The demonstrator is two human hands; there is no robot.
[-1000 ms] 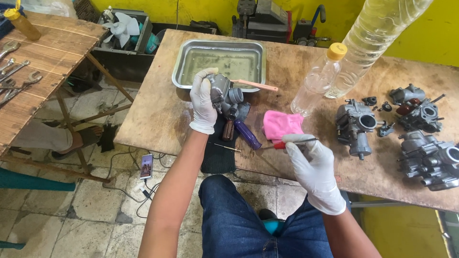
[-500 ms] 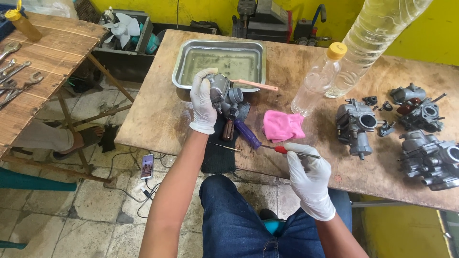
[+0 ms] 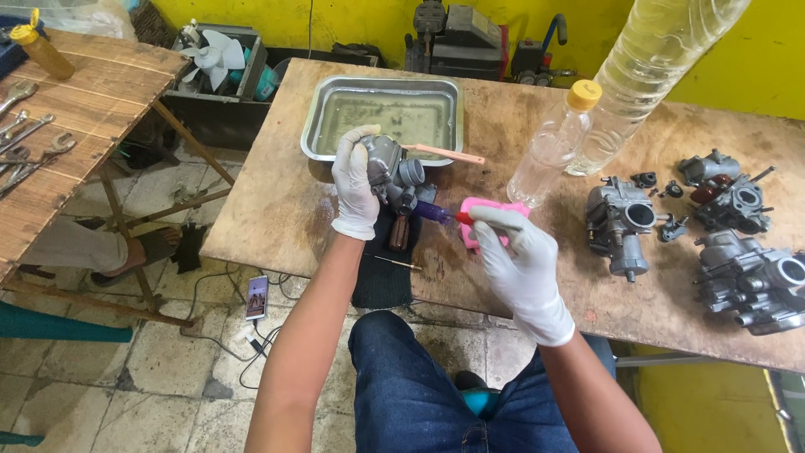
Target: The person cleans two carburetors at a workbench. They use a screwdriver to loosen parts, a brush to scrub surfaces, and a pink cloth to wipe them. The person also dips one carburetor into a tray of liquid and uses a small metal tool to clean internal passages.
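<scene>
My left hand [image 3: 355, 189], in a white glove, grips a grey metal carburetor [image 3: 392, 170] just in front of a steel tray [image 3: 327, 113] holding liquid. My right hand [image 3: 521, 264], also gloved, holds a red-handled screwdriver [image 3: 464, 218] with its tip pointing left toward the carburetor. The hand hovers over a pink cloth [image 3: 480, 207] lying on the wooden table [image 3: 268, 201]. A purple-handled tool [image 3: 431, 211] and a brown-handled one [image 3: 399, 234] rest on a black cloth [image 3: 381, 268] below the carburetor.
A pink toothbrush [image 3: 444, 153] lies across the tray's corner. A small bottle with a yellow cap [image 3: 553, 144] and a large clear bottle [image 3: 650, 71] stand to the right. Several carburetors and small parts [image 3: 713, 226] fill the right side. Wrenches [image 3: 25, 138] lie on a bench at left; a phone [image 3: 257, 297] lies on the floor.
My right hand picked up the red-handled screwdriver from beside the pink cloth and brought it up and left toward the carburetor. My left hand kept its hold.
</scene>
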